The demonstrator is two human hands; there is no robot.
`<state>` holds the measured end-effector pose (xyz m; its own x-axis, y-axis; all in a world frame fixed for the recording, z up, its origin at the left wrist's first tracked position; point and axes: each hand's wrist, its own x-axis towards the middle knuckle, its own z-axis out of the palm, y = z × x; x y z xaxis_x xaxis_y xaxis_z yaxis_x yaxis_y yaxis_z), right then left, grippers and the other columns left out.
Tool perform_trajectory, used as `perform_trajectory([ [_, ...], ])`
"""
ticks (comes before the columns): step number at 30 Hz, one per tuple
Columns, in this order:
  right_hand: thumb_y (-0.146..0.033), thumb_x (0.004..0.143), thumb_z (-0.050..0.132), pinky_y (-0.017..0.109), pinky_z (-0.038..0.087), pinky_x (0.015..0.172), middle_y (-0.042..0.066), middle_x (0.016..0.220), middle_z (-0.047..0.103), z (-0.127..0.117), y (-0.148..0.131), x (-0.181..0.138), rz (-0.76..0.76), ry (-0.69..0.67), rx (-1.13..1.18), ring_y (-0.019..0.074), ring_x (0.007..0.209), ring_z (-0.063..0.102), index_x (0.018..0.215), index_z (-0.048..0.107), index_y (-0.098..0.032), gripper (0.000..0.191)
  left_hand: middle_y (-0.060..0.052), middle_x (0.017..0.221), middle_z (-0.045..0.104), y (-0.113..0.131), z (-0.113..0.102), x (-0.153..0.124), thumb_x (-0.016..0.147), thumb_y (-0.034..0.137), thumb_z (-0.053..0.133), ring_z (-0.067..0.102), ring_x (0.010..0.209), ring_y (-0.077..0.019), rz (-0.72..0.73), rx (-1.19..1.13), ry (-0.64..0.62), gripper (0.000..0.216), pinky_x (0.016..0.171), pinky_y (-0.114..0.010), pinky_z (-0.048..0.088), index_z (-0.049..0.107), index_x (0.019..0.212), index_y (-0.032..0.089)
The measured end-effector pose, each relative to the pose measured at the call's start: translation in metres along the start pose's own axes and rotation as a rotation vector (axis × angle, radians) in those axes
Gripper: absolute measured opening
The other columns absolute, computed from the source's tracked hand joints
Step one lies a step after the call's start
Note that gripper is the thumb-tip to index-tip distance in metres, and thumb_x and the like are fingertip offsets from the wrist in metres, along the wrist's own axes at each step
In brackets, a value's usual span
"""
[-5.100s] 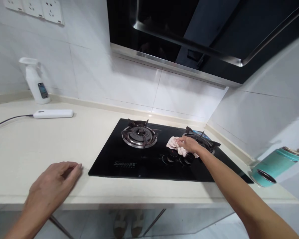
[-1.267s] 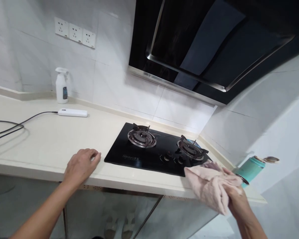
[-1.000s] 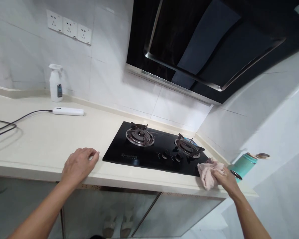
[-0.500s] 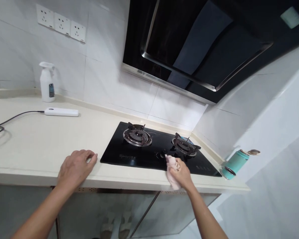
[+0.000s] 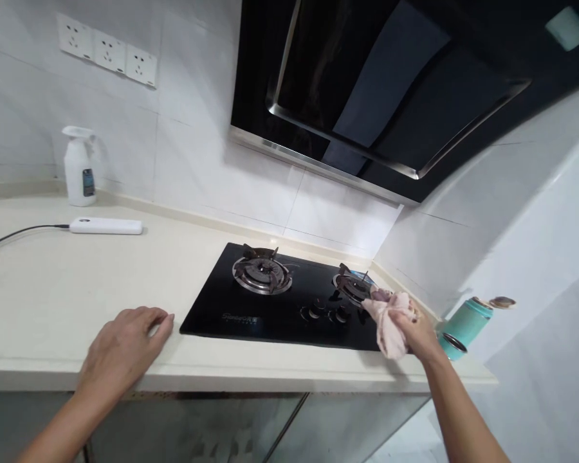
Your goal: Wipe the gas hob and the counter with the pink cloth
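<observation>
My right hand (image 5: 417,331) grips a bunched pale pink cloth (image 5: 392,328) over the right front of the black gas stove (image 5: 270,321), beside the right burner (image 5: 352,286). Part of the cloth covers that burner's edge. Two control knobs (image 5: 325,313) lie to the left of the cloth. Resting on the countertop (image 5: 53,302) left of the stove, my left hand (image 5: 125,347) is empty, its fingers loosely bent and the thumb apart from them. The left burner (image 5: 262,273) is uncovered.
Above the stove hangs a black range hood (image 5: 357,96). A teal canister (image 5: 468,321) stands at the counter's right end. At the left are a white spray bottle (image 5: 80,168) and a white corded device (image 5: 106,226). Wall sockets (image 5: 107,50) are above them.
My right hand has moved right with the cloth, from the control knobs to beside the right burner. My left hand stays on the countertop; the view has shifted slightly.
</observation>
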<state>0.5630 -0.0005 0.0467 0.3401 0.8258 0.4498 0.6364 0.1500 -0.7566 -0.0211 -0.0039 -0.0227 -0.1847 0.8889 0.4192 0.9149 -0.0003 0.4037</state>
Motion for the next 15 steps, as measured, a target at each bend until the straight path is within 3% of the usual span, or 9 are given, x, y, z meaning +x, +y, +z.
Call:
perform_trajectory([
  [3,-0.050,0.075,0.066,0.035,0.056,0.079,0.007,0.103,0.078,-0.001,0.008,0.047,-0.048,-0.091,-0.091,0.0266,0.091,0.071,0.117,0.068,-0.019,0.052,-0.011,0.109,0.078,-0.002,0.000,0.002,0.096,0.053,0.034,0.065,0.114,-0.0331,-0.050,-0.007,-0.045,0.049,0.093,-0.043,0.047,0.073,0.093,0.024],
  [7,-0.036,0.077,0.060,0.035,0.055,0.085,0.006,0.108,0.079,0.047,0.011,0.094,-0.146,-0.344,-0.288,0.0253,0.095,0.072,0.119,0.070,-0.021,0.046,-0.009,0.115,0.077,-0.008,0.003,0.004,0.097,0.054,0.039,0.064,0.116,-0.0305,-0.111,-0.030,-0.080,0.046,0.092,-0.039,0.046,0.075,0.100,0.024],
  [11,-0.027,0.074,0.066,0.033,0.051,0.088,0.002,0.102,0.079,0.100,0.022,0.112,-0.164,-0.428,-0.367,0.0242,0.096,0.070,0.105,0.074,-0.025,0.031,-0.009,0.119,0.076,-0.017,0.006,0.006,0.097,0.054,0.044,0.064,0.117,-0.0292,-0.152,-0.025,-0.079,0.044,0.090,-0.035,0.046,0.075,0.102,0.023],
  [15,-0.035,0.080,0.071,0.032,0.046,0.083,0.005,0.099,0.077,0.116,0.036,0.109,-0.132,-0.414,-0.464,0.0252,0.093,0.068,0.101,0.074,-0.024,0.024,-0.011,0.125,0.076,-0.025,0.008,0.010,0.096,0.058,0.048,0.066,0.116,-0.0312,-0.204,-0.013,-0.105,0.048,0.089,-0.035,0.047,0.077,0.110,0.022],
])
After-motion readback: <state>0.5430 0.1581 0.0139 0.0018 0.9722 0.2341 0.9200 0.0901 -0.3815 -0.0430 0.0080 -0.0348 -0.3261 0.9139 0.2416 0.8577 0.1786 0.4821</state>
